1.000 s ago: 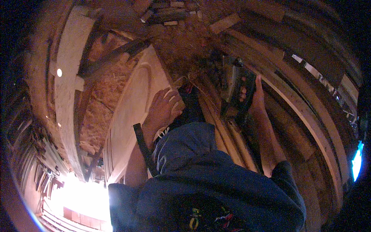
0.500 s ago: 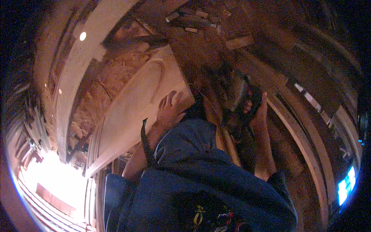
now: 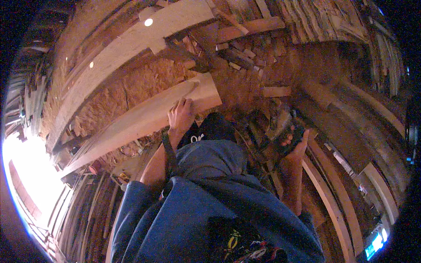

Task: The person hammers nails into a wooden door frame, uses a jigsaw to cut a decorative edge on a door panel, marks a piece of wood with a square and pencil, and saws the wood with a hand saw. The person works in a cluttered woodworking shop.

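Observation:
A long pale wooden board (image 3: 131, 114) reaches from the lower left to the middle, with a curved mark near its right end. My left hand (image 3: 180, 115) is at the near edge of that end, its bent fingers over the board's face and its thumb hidden. A dark strap hangs by the left wrist. On the right, my right hand (image 3: 296, 142) is wrapped round the dark handle of a tool with a rounded greyish body (image 3: 280, 122). Shadow hides the tool's exact kind and its working end.
A thick pale beam (image 3: 118, 41) curves along beyond the board, with rough chipboard (image 3: 127, 87) between them. Wood offcuts (image 3: 239, 57) lie at the far middle. Long planks (image 3: 329, 197) run along the right. Bright light glares at the lower left.
The view has shifted, showing more of the far floor. The board shows less of its face. My left hand has gone from lying flat on it to curling at its near edge.

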{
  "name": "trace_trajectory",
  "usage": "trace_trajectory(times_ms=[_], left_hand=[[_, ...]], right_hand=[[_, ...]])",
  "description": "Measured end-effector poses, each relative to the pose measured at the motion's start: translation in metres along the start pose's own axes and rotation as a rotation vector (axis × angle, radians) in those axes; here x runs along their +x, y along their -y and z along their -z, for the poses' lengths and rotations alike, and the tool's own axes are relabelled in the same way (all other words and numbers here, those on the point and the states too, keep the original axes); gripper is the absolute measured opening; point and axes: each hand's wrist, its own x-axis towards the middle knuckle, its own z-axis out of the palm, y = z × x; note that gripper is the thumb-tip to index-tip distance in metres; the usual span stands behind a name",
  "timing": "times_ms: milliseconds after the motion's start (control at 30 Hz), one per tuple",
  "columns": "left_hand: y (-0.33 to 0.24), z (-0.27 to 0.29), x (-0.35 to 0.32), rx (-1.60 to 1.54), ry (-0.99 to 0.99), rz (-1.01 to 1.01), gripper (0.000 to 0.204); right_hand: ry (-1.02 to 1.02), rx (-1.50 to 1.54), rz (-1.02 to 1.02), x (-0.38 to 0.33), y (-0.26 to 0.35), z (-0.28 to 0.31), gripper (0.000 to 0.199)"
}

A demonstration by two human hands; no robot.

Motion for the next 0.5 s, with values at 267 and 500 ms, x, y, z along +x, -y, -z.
trace_trajectory(times_ms=[267, 500], left_hand=[[0.032, 0.007, 0.050, -0.052, -0.449, -0.044, 0.038], [0.060, 0.008, 0.102, -0.018, -0.466, -0.050, 0.043]], right_hand=[[-0.026, 0.108, 0.030, -0.007, -0.018, 0.016, 0.063], [-0.054, 0.001, 0.049, -0.001, -0.040, 0.028, 0.059]])
